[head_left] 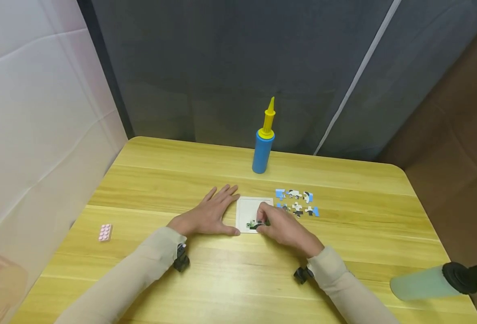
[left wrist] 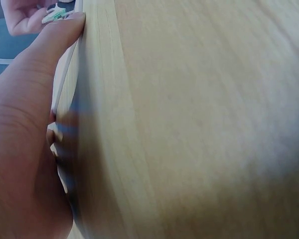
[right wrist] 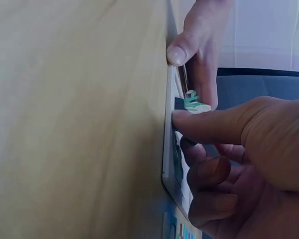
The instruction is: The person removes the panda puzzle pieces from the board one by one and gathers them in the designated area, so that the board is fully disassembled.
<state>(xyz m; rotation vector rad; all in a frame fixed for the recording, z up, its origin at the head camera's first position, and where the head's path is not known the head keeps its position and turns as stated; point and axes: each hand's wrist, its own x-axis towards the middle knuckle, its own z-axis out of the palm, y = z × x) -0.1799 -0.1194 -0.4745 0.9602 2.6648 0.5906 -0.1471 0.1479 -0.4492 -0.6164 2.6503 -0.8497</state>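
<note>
a small puzzle piece (head_left: pixel 254 224) with green and dark print lies at the lower edge of a white puzzle tray (head_left: pixel 249 208), just below the middle of the head view. the right hand (head_left: pixel 284 226) is on it, thumb and fingertips curled down and pinching or pressing the piece against the tray; in the right wrist view the thumb (right wrist: pixel 209 125) pushes flat on the tray's face beside the piece (right wrist: pixel 193 103). the left hand (head_left: pixel 210 212) lies flat on the table (head_left: pixel 344 252) touching the tray's left edge, fingers straight and slightly spread, thumb along the tray's lower left corner. in the left wrist view its thumb (left wrist: pixel 50 47) lies against the tray's rim.

just right of the tray, a cluster of loose puzzle pieces (head_left: pixel 297 202) in blue, white and black sits in 2 rows. behind the tray, toward the top middle of the frame, a blue and yellow hand pump (head_left: pixel 264 141) stands upright. a small pink block (head_left: pixel 105 232) lies at the left of the frame, well apart from the hands. at the lower right edge, a pale green cylinder with a black end (head_left: pixel 437 280) reaches into view.
</note>
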